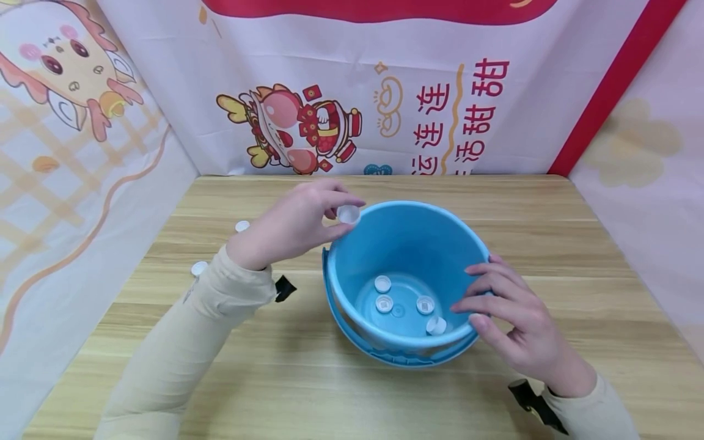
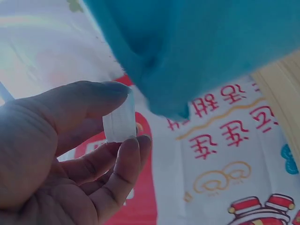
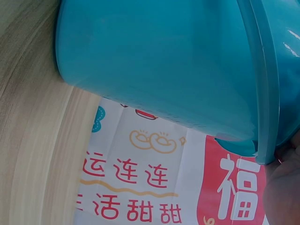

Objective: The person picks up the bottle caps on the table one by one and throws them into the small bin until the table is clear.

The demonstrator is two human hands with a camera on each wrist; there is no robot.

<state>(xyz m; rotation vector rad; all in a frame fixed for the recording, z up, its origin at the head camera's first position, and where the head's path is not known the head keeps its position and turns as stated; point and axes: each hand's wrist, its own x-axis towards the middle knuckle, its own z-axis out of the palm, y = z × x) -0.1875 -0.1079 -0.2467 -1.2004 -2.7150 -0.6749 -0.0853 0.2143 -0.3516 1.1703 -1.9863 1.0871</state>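
My left hand [image 1: 297,223] pinches a small white bottle cap [image 1: 348,214] between thumb and fingertips, at the left side of the blue bucket's rim. In the left wrist view the cap [image 2: 119,123] shows its ribbed side. The blue bucket [image 1: 407,241] stands upright on the table, its handle [image 1: 379,353] hanging down round the near side. Several white caps [image 1: 382,283] lie on the bucket's floor. At the right, my right hand [image 1: 522,311] holds the bucket's rim, fingers reaching over it to the inside and thumb at the near edge. Its wrist view shows mostly the bucket's outer wall [image 3: 159,61].
Two more white caps, a far one [image 1: 242,226] and a nearer one [image 1: 199,268], lie on the wooden table [image 1: 308,397] left of the bucket, beside my left forearm. A printed cloth [image 1: 319,49] hangs behind the table, with further cloth at both sides.
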